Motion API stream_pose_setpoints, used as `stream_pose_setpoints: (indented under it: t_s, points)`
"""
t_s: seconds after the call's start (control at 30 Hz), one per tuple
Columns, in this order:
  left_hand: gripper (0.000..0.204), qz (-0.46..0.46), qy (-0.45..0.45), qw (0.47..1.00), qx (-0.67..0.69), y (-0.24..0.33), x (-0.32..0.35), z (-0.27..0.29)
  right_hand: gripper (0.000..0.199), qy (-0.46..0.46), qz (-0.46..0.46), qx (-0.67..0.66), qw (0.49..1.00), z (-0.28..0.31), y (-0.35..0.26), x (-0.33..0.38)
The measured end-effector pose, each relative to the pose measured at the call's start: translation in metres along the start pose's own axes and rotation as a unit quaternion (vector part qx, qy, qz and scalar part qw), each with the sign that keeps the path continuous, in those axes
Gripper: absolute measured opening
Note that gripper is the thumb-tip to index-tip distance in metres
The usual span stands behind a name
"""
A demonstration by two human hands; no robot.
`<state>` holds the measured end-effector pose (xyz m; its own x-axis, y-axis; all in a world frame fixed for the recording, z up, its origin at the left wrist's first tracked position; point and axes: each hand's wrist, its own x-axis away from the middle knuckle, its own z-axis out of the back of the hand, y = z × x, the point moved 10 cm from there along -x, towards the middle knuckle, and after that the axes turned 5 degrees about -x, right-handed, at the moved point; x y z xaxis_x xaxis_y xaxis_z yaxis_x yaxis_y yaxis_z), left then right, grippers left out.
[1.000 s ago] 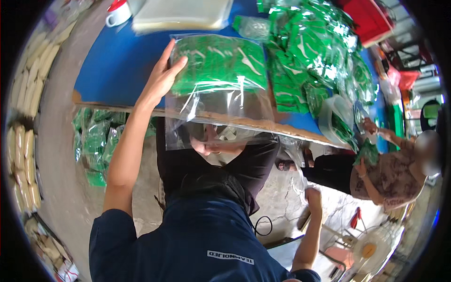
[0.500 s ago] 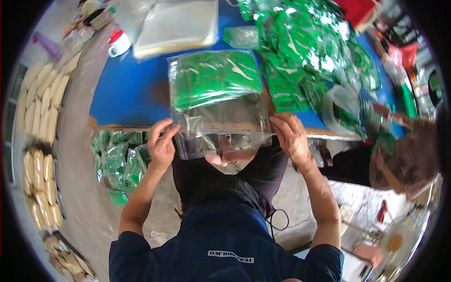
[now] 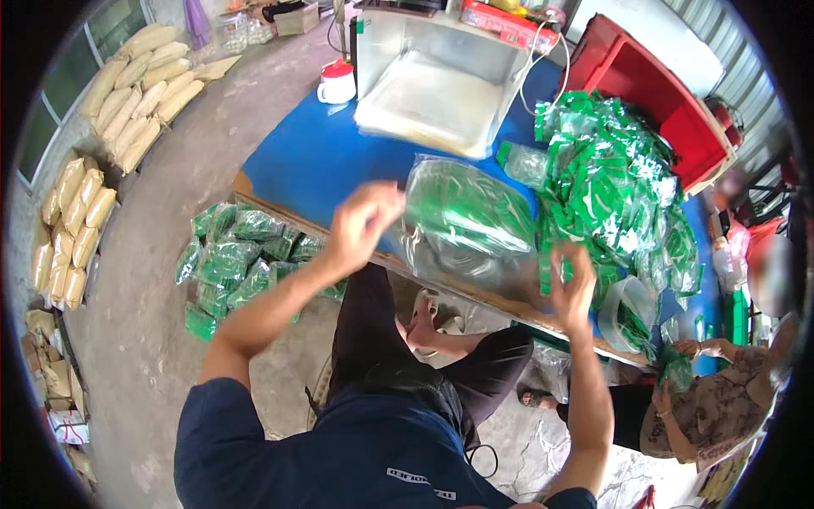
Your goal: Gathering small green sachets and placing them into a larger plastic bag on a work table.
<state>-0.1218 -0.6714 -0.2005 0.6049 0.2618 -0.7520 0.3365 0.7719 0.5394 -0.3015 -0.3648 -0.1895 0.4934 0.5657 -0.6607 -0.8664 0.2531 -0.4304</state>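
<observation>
A clear plastic bag [image 3: 462, 259] with a stack of green packets inside lies near the front edge of the blue-topped table [image 3: 297, 153]. My left hand [image 3: 360, 227] is raised at the bag's left side, blurred, with its thumb and fingers drawn together; what they hold, if anything, is not clear. At the bag's right side is my right hand [image 3: 571, 284], its fingers pointing up and smeared by motion. A heap of green packets [image 3: 606, 182] lies to the right of the bag. Behind the bag rests a stack of flat clear bags [image 3: 432, 97].
A white mug with a red lid [image 3: 337, 82] stands at the back left. A translucent round tub [image 3: 626, 314] sits by the right front edge. Filled green bags [image 3: 246, 254] lie on the floor. A co-worker [image 3: 704, 399] holds green material at the right. A red crate [image 3: 653, 93] stands behind the heap.
Both hands have moved up from the bag's near open corners to beside it, the right one farther out. The view has swung, showing more of the table's back and the crate.
</observation>
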Motion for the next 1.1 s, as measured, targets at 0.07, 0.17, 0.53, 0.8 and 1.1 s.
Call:
stream_pose_setpoints:
  t_s: [0.07, 0.17, 0.53, 0.8, 1.1]
  points:
    - [0.021, 0.130, -0.025, 0.991, 0.001, -0.030, -0.066, 0.006, 0.012, 0.055, -0.007, -0.017, 0.998, 0.016, -0.003, -0.063]
    - [0.024, 0.114, -0.025, 0.993, -0.033, -0.047, -0.161, 0.032, 0.019, 0.122, -0.032, -0.100, 0.987, 0.050, 0.004, -0.146]
    - [0.021, 0.176, -0.044, 0.978, 0.104, -0.073, -0.118, 0.030, 0.010, 0.008, -0.106, -0.220, 0.970, 0.014, 0.024, -0.125]
    - [0.022, 0.172, -0.053, 0.977, 0.111, -0.075, -0.116, 0.023, 0.013, -0.046, -0.126, -0.246, 0.960, 0.000, 0.033, -0.126]
    - [0.021, 0.140, 0.225, 0.964, 0.019, -0.059, -0.124, -0.008, 0.019, 0.202, -0.213, -0.241, 0.925, -0.021, 0.083, -0.128]
